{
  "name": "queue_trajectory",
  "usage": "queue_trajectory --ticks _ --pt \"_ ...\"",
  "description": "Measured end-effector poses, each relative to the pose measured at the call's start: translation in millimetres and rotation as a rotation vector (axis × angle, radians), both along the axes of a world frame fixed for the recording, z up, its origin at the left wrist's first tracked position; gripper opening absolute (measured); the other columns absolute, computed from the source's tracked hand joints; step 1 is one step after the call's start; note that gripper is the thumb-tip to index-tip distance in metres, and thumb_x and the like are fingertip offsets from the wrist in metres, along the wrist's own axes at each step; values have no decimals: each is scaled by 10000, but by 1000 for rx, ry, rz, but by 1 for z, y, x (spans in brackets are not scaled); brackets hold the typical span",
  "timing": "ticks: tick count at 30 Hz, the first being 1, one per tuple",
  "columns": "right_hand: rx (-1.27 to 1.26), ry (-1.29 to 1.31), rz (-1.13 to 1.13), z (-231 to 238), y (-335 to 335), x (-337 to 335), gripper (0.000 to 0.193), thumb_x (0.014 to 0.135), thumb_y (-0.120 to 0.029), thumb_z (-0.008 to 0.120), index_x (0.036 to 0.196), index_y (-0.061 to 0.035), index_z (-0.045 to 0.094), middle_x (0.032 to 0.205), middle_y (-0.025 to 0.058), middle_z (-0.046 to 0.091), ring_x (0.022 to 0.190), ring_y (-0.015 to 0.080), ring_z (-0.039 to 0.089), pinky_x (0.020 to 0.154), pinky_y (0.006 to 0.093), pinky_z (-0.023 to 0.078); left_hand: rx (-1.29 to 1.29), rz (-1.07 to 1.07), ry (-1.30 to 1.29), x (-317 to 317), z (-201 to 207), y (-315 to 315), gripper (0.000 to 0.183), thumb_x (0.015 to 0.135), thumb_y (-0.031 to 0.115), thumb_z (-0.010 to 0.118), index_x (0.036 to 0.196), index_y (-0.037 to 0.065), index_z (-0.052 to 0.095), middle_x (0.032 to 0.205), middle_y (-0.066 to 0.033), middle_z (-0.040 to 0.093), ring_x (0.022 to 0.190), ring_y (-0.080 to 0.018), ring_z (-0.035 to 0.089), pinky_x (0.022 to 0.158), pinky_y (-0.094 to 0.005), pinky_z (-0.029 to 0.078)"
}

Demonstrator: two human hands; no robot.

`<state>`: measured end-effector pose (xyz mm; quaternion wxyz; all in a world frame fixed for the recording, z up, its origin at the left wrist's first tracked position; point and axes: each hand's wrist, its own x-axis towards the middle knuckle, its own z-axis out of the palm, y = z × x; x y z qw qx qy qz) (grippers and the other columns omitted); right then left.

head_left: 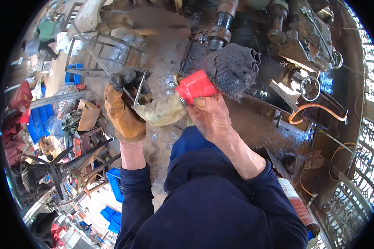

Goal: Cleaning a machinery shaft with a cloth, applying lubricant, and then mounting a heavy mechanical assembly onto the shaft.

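My left hand (126, 103) wears an orange-brown work glove with blackened fingers, closed round a thin metal rod (140, 89) with a sharply bent end. My bare right hand (212, 118) grips a red cylinder (196, 86), its thumb lying along the lower side. A dark, fuzzy cloth bundle (232, 69) adjoins the cylinder's far right end; whether the two are fixed together I cannot tell. Between my hands hangs a pale yellowish, soiled cloth piece (164, 110), perhaps a glove. Its upper edge touches the rod's bend, and its right end is partly behind my right fingers.
Oily machinery with a thick metal shaft (220, 31) stands ahead. At the right are a ring-shaped handle (310, 88) and an orange hose (316, 106). A large fan (50, 176), a cardboard box (88, 116) and blue bins (73, 74) are on the left.
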<state>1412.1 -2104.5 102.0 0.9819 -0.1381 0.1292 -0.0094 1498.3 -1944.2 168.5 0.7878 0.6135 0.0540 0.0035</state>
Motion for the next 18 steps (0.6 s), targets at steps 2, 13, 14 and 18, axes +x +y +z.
queue_trajectory --ticks 2,13,14,18 --pt "52 38 32 10 9 -2 627 740 -82 797 1307 -55 530 1235 67 648 1172 197 622 1079 369 473 183 98 -95 -2 -5 18 362 1020 335 536 1056 -1 665 1027 -132 711 772 -153 646 650 -247 534" --pt "-19 -15 211 27 103 -11 626 754 -42 778 1336 -24 548 1275 102 648 1175 237 632 1064 401 481 281 233 -507 -40 14 48 373 972 300 546 1037 -46 669 1019 -193 692 859 -226 685 687 -273 541" --pt "-47 -24 231 29 110 -12 618 754 -38 776 1331 -25 553 1268 100 651 1171 234 633 1064 399 482 103 140 -574 -38 9 59 301 960 265 572 1034 -8 676 1005 -171 693 824 -206 693 617 -260 545" --pt "-123 -34 240 30 136 -15 613 750 -19 775 1325 -28 562 1246 86 660 1158 223 637 1061 396 482 614 -4 -682 -40 1 101 600 938 500 593 1168 -52 646 1144 -209 679 978 -248 696 774 -317 583"
